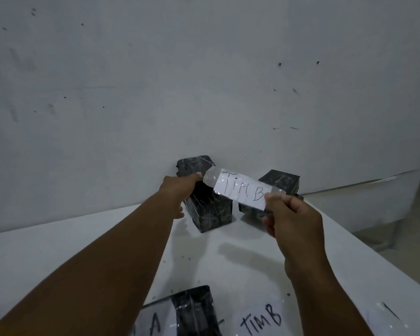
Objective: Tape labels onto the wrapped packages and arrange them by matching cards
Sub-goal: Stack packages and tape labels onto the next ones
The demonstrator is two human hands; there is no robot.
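White table (58,258) with three black wrapped packages (210,212) and handwritten cards (262,318)

The white paper label marked "TIM B" (243,190) hides the upper front of the black plastic-wrapped package on the right (280,181). The left hand (180,187) covers part of the taller black wrapped package (207,212). At the bottom edge, a third black wrapped package (194,311) and a white card with a partly seen "A" (155,323) are cut off; the writing at the lower right corner (388,314) is unreadable.

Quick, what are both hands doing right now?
Left hand: pinches the left end of the taped label.
Right hand: pinches the label's right end.
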